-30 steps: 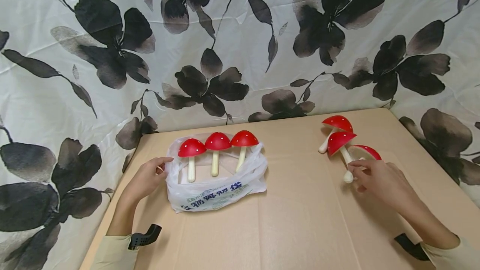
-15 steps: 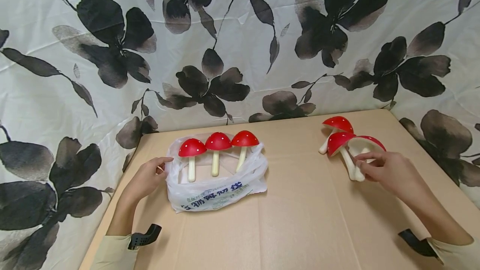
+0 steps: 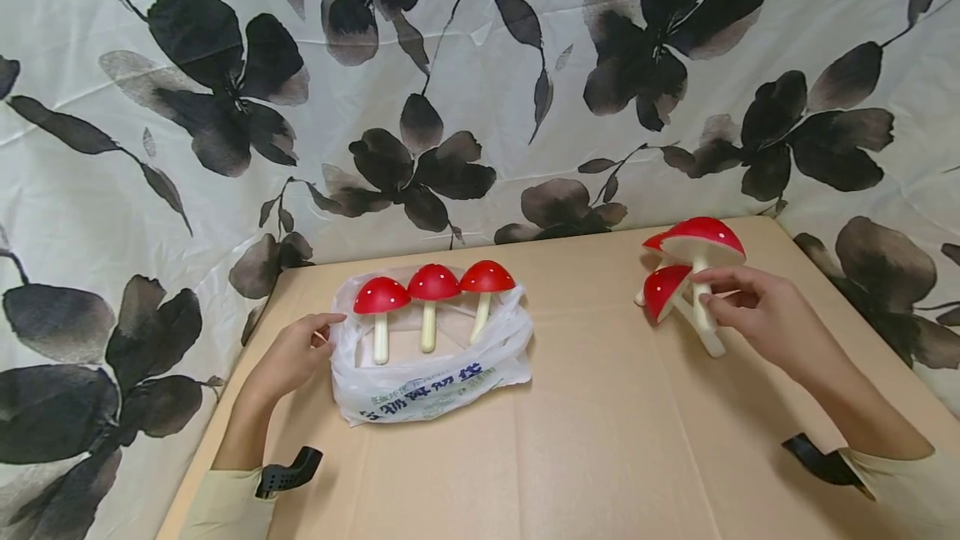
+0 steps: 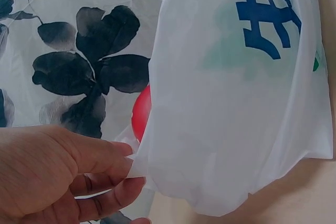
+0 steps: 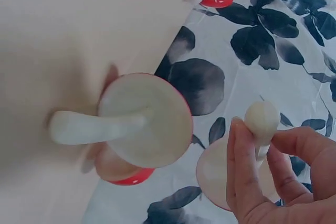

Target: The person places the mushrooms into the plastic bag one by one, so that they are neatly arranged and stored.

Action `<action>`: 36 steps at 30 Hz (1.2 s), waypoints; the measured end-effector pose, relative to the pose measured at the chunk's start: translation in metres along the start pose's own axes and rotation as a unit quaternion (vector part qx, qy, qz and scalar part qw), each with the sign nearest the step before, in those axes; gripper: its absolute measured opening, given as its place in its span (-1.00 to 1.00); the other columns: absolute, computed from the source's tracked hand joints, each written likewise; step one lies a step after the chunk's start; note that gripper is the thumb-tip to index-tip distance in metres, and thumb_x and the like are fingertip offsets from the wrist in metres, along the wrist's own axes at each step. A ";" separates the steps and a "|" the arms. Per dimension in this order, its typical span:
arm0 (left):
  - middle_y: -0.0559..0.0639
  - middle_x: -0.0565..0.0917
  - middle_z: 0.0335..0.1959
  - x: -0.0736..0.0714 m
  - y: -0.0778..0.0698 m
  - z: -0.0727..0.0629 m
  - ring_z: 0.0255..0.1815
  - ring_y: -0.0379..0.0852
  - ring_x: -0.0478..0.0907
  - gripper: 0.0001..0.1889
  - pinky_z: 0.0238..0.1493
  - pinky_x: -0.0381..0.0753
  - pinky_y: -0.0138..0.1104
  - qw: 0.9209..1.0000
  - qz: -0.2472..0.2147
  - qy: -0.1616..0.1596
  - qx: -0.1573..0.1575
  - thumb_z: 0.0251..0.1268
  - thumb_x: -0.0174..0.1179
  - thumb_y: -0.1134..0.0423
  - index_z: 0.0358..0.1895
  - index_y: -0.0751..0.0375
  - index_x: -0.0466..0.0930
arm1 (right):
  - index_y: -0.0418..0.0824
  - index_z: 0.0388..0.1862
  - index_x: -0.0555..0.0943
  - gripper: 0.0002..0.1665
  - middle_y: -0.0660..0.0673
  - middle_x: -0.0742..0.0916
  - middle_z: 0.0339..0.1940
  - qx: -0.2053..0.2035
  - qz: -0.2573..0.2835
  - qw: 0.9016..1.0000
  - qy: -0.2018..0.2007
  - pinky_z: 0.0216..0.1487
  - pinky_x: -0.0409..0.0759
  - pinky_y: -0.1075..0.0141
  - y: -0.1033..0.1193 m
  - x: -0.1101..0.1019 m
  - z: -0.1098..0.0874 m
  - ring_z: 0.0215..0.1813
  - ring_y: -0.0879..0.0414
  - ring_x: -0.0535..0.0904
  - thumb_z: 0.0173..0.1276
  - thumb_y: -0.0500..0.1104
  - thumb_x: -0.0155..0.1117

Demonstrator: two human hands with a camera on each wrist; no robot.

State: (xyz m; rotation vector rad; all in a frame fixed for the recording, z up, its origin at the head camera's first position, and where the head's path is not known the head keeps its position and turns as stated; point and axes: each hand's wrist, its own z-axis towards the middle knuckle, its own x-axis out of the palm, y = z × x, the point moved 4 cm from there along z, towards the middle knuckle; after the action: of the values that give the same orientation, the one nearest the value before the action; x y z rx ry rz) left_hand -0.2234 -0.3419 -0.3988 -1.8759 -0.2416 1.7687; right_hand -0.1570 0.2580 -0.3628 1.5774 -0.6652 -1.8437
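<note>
My left hand (image 3: pixel 294 355) pinches the left edge of a white plastic bag (image 3: pixel 450 397) with blue printing; the thumb and finger meet on the plastic in the left wrist view. Three toy mushrooms with white-dotted red caps (image 3: pixel 433 282) lie side by side on the bag. At the right, my right hand (image 3: pixel 757 311) pinches another toy mushroom (image 3: pixel 705 243) by its cream stem, held upright with the cap on top. Beneath and left of it lies a mushroom (image 3: pixel 666 292) on its side. A further mushroom (image 3: pixel 651 242) is mostly hidden behind the held one.
Both hands work over a light tan table (image 3: pixel 585 440). A white cloth (image 3: pixel 540 65) with dark flowers hangs behind it and beside it. Black straps (image 3: pixel 288 473) sit on both wrists.
The right hand has taken a mushroom by the stem and raised it from the pile, its cap now higher and over the rear one. The left hand and bag have stayed put.
</note>
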 end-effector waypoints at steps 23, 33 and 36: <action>0.14 0.57 -0.24 -0.002 0.000 -0.001 -0.26 -0.01 0.50 -0.56 -0.34 0.53 -0.40 1.000 0.002 0.000 -0.005 0.27 0.13 0.53 0.24 0.48 0.54 | -0.40 0.27 0.44 -0.35 -0.32 0.60 0.10 0.045 0.115 0.990 0.074 -0.21 0.68 0.41 0.007 0.040 0.034 -0.11 0.05 0.59 0.34 -0.11 0.44; 0.14 0.57 -0.27 -0.003 0.000 -0.002 -0.28 -0.02 0.52 -0.57 -0.32 0.54 -0.39 1.000 0.005 -0.010 0.005 0.27 0.13 0.54 0.23 0.49 0.55 | -0.35 0.31 0.51 -0.23 -0.28 0.56 0.19 0.031 0.071 0.993 0.088 -0.19 0.69 0.32 0.019 0.051 0.040 0.12 -0.19 0.48 0.31 0.12 0.44; 0.14 0.57 -0.26 -0.003 0.001 -0.003 -0.27 -0.01 0.53 -0.57 -0.32 0.55 -0.39 1.000 0.006 -0.010 0.000 0.28 0.14 0.54 0.23 0.48 0.55 | -0.34 0.30 0.51 -0.26 -0.29 0.59 0.16 0.031 0.081 0.992 0.090 -0.19 0.71 0.27 0.025 0.053 0.043 0.09 -0.19 0.51 0.35 0.14 0.39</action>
State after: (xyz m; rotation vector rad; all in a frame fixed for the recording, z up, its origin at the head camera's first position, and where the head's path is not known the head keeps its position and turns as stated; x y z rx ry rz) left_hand -0.2215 -0.3447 -0.3965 -1.8646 -0.2391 1.7966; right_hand -0.2011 0.2015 -0.3742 1.6553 -0.7505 -1.5560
